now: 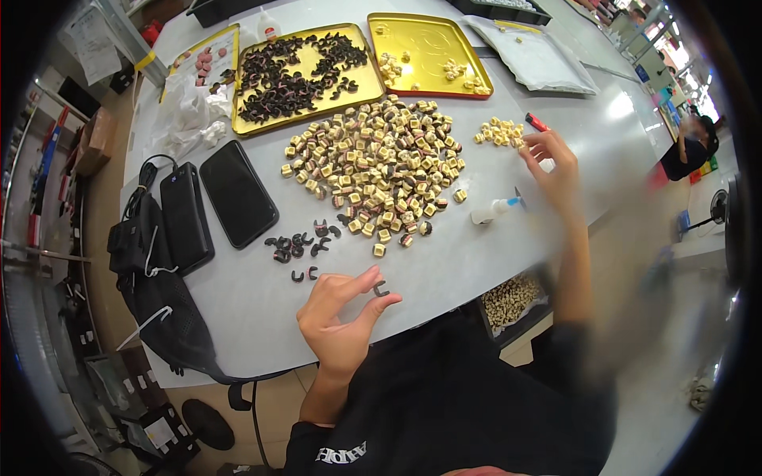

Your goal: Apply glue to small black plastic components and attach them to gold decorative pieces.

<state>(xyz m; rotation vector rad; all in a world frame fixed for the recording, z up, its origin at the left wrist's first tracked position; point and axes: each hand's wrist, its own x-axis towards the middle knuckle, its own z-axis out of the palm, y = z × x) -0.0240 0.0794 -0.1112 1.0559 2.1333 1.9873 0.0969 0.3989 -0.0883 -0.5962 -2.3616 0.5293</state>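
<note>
Between thumb and forefinger, my left hand [340, 317] pinches a small black C-shaped piece [381, 289] above the near part of the table. My right hand [553, 163] is at the right end of a small group of cream pieces [498, 132], its thumb and forefinger closed about one of them. Just left of my left hand lie several loose black C-shaped pieces [292, 247], some with pinkish edges. A large heap of cream cube-like pieces with dark and pink sides [381, 163] covers the middle of the table.
A yellow tray of black pieces [305, 71] and a gold tray with a few cream pieces [429, 40] stand behind the heap. A black phone [238, 194] and dark case [186, 214] lie left. A small bottle [488, 212] and red-capped object [537, 121] are right.
</note>
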